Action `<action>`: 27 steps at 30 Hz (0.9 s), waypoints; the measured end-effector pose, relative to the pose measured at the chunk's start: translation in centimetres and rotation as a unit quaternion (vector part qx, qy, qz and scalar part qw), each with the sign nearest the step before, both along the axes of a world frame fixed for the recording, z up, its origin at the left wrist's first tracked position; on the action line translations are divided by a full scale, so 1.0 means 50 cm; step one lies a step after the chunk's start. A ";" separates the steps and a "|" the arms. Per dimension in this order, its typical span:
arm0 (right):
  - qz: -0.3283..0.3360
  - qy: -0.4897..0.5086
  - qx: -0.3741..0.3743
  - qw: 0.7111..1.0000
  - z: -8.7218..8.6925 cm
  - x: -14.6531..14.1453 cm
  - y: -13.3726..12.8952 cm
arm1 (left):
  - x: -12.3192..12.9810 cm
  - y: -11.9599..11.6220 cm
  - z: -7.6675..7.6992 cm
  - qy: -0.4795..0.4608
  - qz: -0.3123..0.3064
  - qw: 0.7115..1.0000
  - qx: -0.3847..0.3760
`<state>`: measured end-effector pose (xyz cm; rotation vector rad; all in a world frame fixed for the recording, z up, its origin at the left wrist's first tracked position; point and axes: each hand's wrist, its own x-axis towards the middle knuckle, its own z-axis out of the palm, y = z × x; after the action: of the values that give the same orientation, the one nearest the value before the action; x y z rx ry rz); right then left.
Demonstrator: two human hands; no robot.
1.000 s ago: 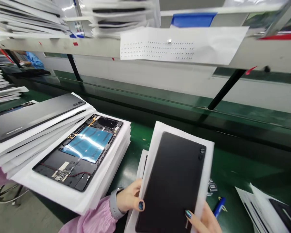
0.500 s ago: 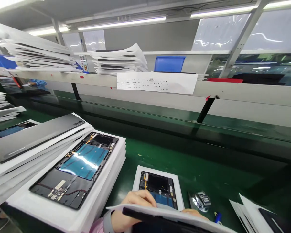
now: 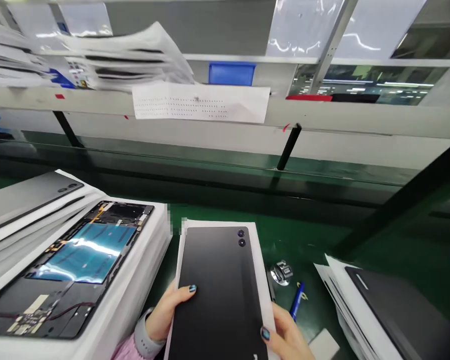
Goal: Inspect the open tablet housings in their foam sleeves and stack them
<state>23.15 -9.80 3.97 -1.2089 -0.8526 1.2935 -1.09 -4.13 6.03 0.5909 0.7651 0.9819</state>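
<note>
The left hand, a grey wrist strap at its base, is curled around the near-left edge of a matte black tablet, its dark-painted thumbnail lying flat on the panel. The right hand grips the lower right edge in the same way, thumb on top and fingers tucked beneath. Between them, the tablet lies flat on a white foam sheet, held low and level over a green work mat. The two-lens camera bump sits at the far end. The grip stays on the rim, clear of the lenses. Just left stands a thick white foam stack carrying an opened tablet with exposed blue-film internals. To the right lie a blue pen, a small chrome fitting and a slanted pile of foam-sheathed dark tablets.
</note>
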 end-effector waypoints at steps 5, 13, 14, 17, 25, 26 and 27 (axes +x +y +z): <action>0.031 0.103 0.004 0.994 0.048 0.016 0.011 | -0.008 0.002 0.008 0.007 -0.084 0.996 -0.022; -0.016 0.142 -0.059 0.988 0.019 0.045 -0.007 | -0.021 0.000 0.001 0.043 -0.214 0.976 0.020; -0.003 0.140 -0.063 0.988 0.016 0.047 -0.009 | -0.020 0.001 0.001 0.041 -0.220 0.974 0.020; 0.011 0.128 -0.071 0.989 0.015 0.052 -0.013 | -0.021 0.004 0.003 0.035 -0.227 0.973 0.004; -0.055 0.152 -0.109 0.981 0.037 0.032 -0.010 | -0.029 0.012 -0.007 0.060 -0.264 0.962 0.013; -0.060 0.153 -0.117 0.979 0.039 0.028 -0.005 | -0.030 0.013 -0.011 0.069 -0.269 0.960 0.024; -0.062 0.154 -0.125 0.978 0.041 0.025 0.000 | -0.030 0.014 -0.014 0.079 -0.271 0.959 0.034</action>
<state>24.41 -9.82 6.00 -1.1923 -0.3935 1.4682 -2.61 -3.42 5.34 0.8904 0.6598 0.4575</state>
